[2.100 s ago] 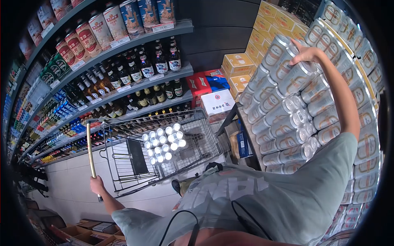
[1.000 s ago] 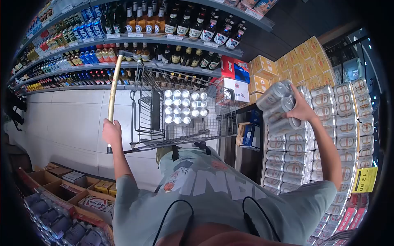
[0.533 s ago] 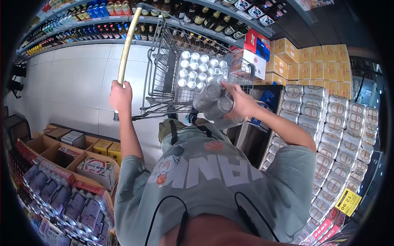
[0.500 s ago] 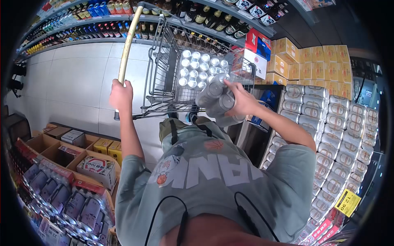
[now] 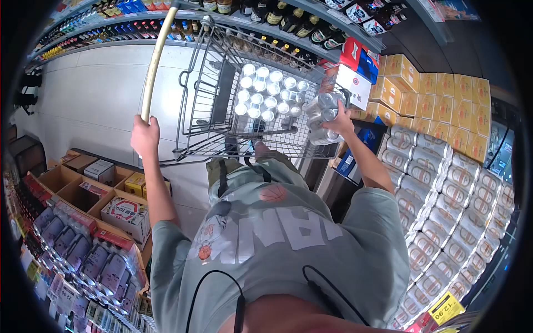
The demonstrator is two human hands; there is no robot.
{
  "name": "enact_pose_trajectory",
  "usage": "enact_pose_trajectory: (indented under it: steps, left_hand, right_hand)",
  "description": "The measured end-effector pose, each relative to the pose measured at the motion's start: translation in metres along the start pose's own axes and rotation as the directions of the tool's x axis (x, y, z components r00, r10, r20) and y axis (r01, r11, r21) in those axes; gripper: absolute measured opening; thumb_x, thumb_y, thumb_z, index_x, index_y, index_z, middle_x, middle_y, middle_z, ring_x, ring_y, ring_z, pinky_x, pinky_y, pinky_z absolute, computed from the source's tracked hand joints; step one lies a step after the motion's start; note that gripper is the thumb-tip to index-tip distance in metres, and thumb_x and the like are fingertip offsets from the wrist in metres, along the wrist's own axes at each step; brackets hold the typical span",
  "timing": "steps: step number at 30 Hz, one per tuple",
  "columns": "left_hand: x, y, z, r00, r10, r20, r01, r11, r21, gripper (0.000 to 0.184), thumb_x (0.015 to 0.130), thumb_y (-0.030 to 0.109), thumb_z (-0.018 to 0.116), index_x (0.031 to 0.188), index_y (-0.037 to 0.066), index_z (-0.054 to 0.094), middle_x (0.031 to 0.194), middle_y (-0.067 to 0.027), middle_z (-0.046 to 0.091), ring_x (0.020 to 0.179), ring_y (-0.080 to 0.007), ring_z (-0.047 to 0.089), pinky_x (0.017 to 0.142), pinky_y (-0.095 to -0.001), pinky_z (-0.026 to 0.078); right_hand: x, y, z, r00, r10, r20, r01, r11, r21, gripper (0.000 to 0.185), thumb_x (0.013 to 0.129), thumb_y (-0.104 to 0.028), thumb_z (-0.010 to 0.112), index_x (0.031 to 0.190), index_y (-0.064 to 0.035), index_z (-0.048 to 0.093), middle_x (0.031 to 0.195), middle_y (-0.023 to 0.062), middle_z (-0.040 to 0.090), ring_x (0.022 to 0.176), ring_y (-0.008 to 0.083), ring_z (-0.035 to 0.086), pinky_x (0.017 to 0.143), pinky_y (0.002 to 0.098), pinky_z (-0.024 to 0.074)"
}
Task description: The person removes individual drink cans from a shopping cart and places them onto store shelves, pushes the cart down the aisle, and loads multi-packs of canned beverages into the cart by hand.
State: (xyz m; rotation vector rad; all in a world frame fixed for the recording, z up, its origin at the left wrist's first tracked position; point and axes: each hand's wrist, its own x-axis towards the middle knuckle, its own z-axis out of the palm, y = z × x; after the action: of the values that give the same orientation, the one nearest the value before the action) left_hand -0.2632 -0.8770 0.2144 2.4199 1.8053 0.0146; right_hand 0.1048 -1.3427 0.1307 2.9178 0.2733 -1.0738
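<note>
My left hand [image 5: 145, 137] is wrapped round the pale yellow handle [image 5: 156, 65] of a wire shopping cart [image 5: 191, 119]. In my right hand [image 5: 341, 123] is a shrink-wrapped pack of silver cans [image 5: 315, 117], tilted on its side at the right end of the cart. My fingers grip the pack's right side; whether it touches the cart floor I cannot tell. Inside the cart, several more silver cans [image 5: 257, 100] stand upright in packed groups, their bright tops facing me.
Bottle shelves [image 5: 111, 53] run behind the cart. To the right are stacked yellow cartons [image 5: 425, 102] and a tall stack of silver can packs [image 5: 438, 205] with a yellow price tag [image 5: 446, 308]. Cardboard boxes [image 5: 83, 194] and purple cans [image 5: 94, 261] stand at lower left.
My right hand has carried the can pack away from my body to the cart's right end and lowered it. My left hand stays on the handle, shifted slightly left in view.
</note>
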Motion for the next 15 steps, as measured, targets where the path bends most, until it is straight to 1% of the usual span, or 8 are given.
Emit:
enact_pose_trajectory:
  steps: [2,5,6,9,10,13,14,15]
  left_hand:
    - [0.001,0.004,0.0,1.0,-0.025,-0.007,0.025,0.999,0.024,0.03,0.083,0.036,0.058,0.092,0.007,0.057,0.08,-0.0162,0.068,0.079,-0.0405,0.065,0.071,-0.0503,0.05]
    - [0.002,0.01,-0.002,0.996,-0.084,-0.008,0.084,0.996,0.043,0.03,0.081,0.035,0.058,0.093,0.007,0.059,0.082,-0.017,0.068,0.08,-0.04,0.065,0.072,-0.0493,0.05]
    - [0.003,0.011,-0.002,0.995,-0.096,-0.01,0.096,0.994,0.047,0.031,0.081,0.035,0.058,0.093,0.007,0.059,0.082,-0.0173,0.068,0.08,-0.0401,0.065,0.073,-0.0493,0.05]
    - [0.003,0.006,0.0,0.991,-0.131,-0.007,0.131,0.989,0.068,0.032,0.08,0.036,0.059,0.091,0.006,0.059,0.082,-0.0176,0.068,0.08,-0.0402,0.065,0.072,-0.0487,0.05]
    - [0.005,0.004,0.002,0.991,-0.13,-0.012,0.131,0.988,0.083,0.033,0.08,0.036,0.059,0.09,0.005,0.059,0.081,-0.0176,0.068,0.08,-0.0402,0.065,0.072,-0.0487,0.049]
    - [0.011,0.004,0.007,0.993,-0.109,-0.045,0.113,0.988,0.105,0.032,0.079,0.035,0.058,0.088,0.005,0.059,0.079,-0.0181,0.066,0.077,-0.0406,0.064,0.07,-0.0492,0.048]
    - [0.01,0.007,0.006,0.993,-0.105,-0.052,0.109,0.99,0.094,0.031,0.078,0.034,0.058,0.088,0.004,0.058,0.078,-0.0184,0.066,0.077,-0.0408,0.063,0.069,-0.0494,0.047]
    - [0.01,0.008,0.005,0.993,-0.102,-0.059,0.106,0.991,0.083,0.031,0.078,0.034,0.058,0.087,0.004,0.058,0.078,-0.0187,0.065,0.076,-0.0409,0.063,0.069,-0.0496,0.047]
  right_hand:
    - [0.04,0.02,0.028,0.999,0.041,-0.004,-0.04,0.998,0.052,0.129,0.052,-0.045,0.088,0.152,-0.0306,0.008,0.151,0.023,0.021,0.125,0.0469,0.046,0.101,0.0485,0.0432]
    - [0.066,0.021,0.049,0.993,0.113,-0.04,-0.11,0.99,0.086,0.129,0.052,-0.043,0.087,0.152,-0.0286,0.008,0.145,0.0221,0.028,0.124,0.041,0.049,0.101,0.0459,0.0439]
    - [0.073,0.02,0.053,0.993,0.113,-0.028,-0.109,0.988,0.105,0.128,0.052,-0.044,0.087,0.152,-0.0298,0.008,0.145,0.0223,0.028,0.121,0.0411,0.052,0.099,0.0459,0.0451]
    - [0.099,0.016,0.075,0.989,0.145,-0.02,-0.141,0.981,0.131,0.126,0.054,-0.043,0.088,0.151,-0.0321,0.009,0.147,0.0205,0.026,0.121,0.0446,0.05,0.098,0.0491,0.045]
    - [0.111,0.017,0.086,0.988,0.149,-0.039,-0.142,0.98,0.142,0.123,0.055,-0.041,0.088,0.151,-0.0336,0.012,0.148,0.019,0.026,0.121,0.0457,0.049,0.098,0.0504,0.044]
    - [0.136,0.016,0.11,0.985,0.161,-0.065,-0.147,0.971,0.188,0.121,0.055,-0.039,0.089,0.15,-0.0346,0.014,0.149,0.0173,0.026,0.121,0.0467,0.049,0.099,0.0515,0.0426]
    - [0.141,0.014,0.115,0.982,0.165,-0.089,-0.154,0.981,0.12,0.118,0.054,-0.042,0.086,0.149,-0.0322,0.017,0.15,0.0192,0.025,0.118,0.0435,0.053,0.097,0.0491,0.0452]
    - [0.142,0.011,0.116,0.982,0.168,-0.086,-0.155,0.978,0.14,0.117,0.054,-0.041,0.087,0.148,-0.0331,0.018,0.15,0.0184,0.024,0.117,0.044,0.053,0.097,0.0493,0.0443]
